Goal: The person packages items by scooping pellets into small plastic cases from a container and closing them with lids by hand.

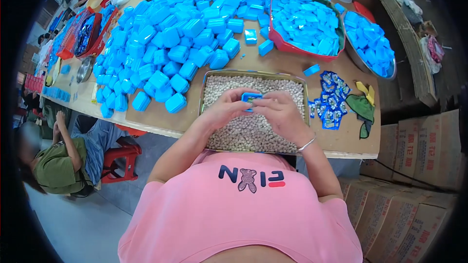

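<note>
Both my hands, left point(228, 109) and right point(282, 117), grip a blue case point(251, 98) over the tray point(206, 112) at the tabletop's point(356, 142) front edge!

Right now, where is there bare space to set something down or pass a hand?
Bare brown board shows between the tray of pale pieces, the blue packets and the near edge; a narrower strip lies left of the tray, beside the blue pile. The far side is crowded with that pile and the red-sided basin.

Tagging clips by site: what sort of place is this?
Probably a small packing workshop: a big heap of blue cases on the worktable, a tray of small pale pellets, and stacked cardboard cartons beside it.
</note>
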Available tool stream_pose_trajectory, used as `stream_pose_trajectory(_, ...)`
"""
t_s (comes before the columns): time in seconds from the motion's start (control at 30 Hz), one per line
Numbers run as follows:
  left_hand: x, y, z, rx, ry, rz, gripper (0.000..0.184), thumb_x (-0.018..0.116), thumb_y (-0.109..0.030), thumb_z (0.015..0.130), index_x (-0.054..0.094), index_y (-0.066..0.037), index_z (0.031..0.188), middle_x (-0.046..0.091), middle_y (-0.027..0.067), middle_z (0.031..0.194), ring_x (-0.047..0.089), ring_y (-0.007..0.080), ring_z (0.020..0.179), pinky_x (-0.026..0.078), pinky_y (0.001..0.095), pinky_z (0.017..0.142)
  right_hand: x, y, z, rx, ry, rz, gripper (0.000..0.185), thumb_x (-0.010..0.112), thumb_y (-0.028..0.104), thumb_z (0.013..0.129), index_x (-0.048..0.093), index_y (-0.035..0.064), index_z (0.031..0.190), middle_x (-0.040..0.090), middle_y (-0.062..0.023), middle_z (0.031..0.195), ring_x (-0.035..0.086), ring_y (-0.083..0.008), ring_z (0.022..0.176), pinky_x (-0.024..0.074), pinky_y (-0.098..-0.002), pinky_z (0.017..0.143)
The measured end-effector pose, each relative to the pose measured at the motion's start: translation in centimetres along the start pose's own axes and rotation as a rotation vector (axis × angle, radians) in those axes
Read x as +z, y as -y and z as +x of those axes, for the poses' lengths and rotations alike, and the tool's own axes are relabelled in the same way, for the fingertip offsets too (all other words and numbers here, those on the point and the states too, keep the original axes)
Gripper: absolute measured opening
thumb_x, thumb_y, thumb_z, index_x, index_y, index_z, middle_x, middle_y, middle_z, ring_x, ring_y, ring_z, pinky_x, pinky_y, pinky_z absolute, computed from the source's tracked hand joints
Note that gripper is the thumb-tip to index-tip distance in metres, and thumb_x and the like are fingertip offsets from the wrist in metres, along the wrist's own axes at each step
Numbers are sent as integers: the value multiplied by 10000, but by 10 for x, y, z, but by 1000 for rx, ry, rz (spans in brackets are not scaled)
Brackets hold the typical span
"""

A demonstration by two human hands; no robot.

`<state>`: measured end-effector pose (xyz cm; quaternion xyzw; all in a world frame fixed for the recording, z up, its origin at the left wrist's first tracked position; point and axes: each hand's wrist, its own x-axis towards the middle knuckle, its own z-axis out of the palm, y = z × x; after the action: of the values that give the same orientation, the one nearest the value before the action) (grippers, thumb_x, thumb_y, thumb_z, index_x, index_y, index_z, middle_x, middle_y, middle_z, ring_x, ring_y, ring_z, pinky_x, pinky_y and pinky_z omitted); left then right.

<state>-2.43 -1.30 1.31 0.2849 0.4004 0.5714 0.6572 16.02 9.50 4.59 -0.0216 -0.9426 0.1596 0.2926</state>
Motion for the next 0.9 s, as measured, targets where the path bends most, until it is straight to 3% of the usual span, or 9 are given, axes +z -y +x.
stream_pose_trajectory(0.07,1,1,0,9,2,0,418,590,-70,866,493,0,1267,579,110,1189,611,178,1028,533,343,874,-8,-2,4,-3,29,54,195,654,62,744,674,93,935,665,-28,1049,575,-228,992,444,-374,842)
stream_pose_trajectory(0.17,6,-6,-1,-6,-66,-180,401,604,-75,854,505,1,1236,617,118,1085,656,204,919,576,328,797,-28,-30,19,164,-157,435,121,622,81,840,673,63,948,671,-100,982,621,-245,905,482,-349,787)
stream_pose_trajectory(0.27,0,-5,2,44,-128,-49,355,631,-73,842,537,-21,1181,617,105,1073,653,189,925,584,306,736,-43,-106,37,488,-253,126,120,616,60,830,663,35,937,663,-134,930,641,-271,822,502,-343,719)
stream_pose_trajectory(0.37,1,0,7,72,-215,92,338,701,-99,798,581,-64,1112,640,59,973,648,134,835,563,269,661,-34,-208,42,435,-277,-434,196,609,17,746,676,87,916,629,-137,953,597,-317,905,496,-393,765)
stream_pose_trajectory(0.47,1,0,5,85,-290,127,313,706,-87,792,595,-66,1083,651,50,903,644,122,756,548,253,608,-31,-260,44,378,-141,-513,167,620,40,721,668,100,870,612,-126,942,579,-316,912,488,-410,770)
stream_pose_trajectory(0.6,-8,3,5,129,-350,147,323,704,-111,794,572,-65,1084,646,53,921,650,138,798,537,261,609,-51,-220,56,344,-47,-499,116,703,129,722,626,81,794,606,-107,843,586,-299,841,478,-409,710)
stream_pose_trajectory(0.73,-4,-4,7,152,-355,38,313,706,-103,781,580,-64,1065,636,32,908,640,122,786,538,254,616,-57,-166,48,328,-39,-518,120,704,120,731,605,67,774,603,-106,794,590,-308,771,472,-399,653)
stream_pose_trajectory(0.8,-3,-3,9,179,-340,160,289,699,-96,779,589,-63,1044,636,31,902,640,117,769,543,252,620,-58,-162,35,367,-26,-547,126,703,118,737,599,58,774,604,-108,787,592,-314,748,470,-396,638)
stream_pose_trajectory(0.9,-4,-1,10,164,-314,206,257,671,-75,788,594,-63,1033,644,45,906,653,125,772,550,253,624,-63,-173,20,480,8,-178,153,700,129,762,595,28,811,606,-116,797,599,-311,710,465,-387,628)
